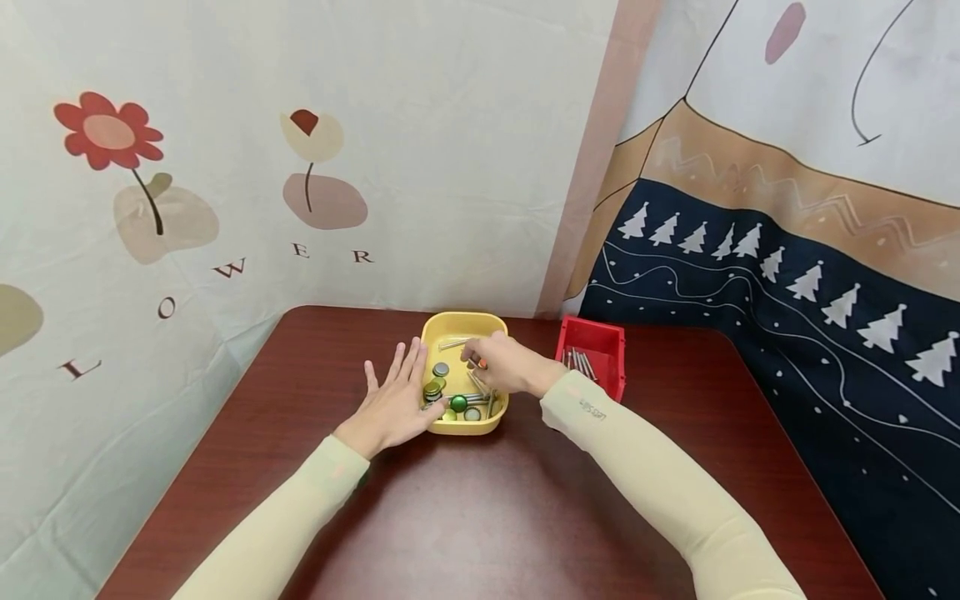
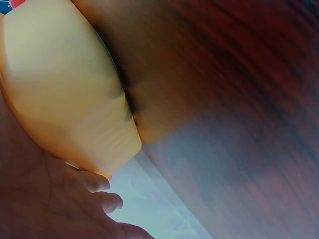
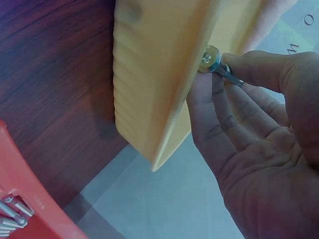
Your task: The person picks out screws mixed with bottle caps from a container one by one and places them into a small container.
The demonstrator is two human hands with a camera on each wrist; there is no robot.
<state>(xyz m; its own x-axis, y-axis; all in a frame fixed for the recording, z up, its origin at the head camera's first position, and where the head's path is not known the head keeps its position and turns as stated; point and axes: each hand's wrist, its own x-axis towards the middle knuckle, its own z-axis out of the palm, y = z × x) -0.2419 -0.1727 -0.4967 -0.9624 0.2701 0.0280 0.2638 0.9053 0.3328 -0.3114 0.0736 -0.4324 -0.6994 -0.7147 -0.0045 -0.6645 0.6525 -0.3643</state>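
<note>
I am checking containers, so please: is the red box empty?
Not empty: slim metal pieces lie inside the red box, seen in the head and right wrist views.

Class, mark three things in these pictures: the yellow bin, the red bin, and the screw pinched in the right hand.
Yellow bin point(image 1: 467, 428): head view, on its near wall.
Red bin point(image 1: 606, 352): head view, on its bare inside.
Screw point(image 3: 213, 59): right wrist view, on its head.
</note>
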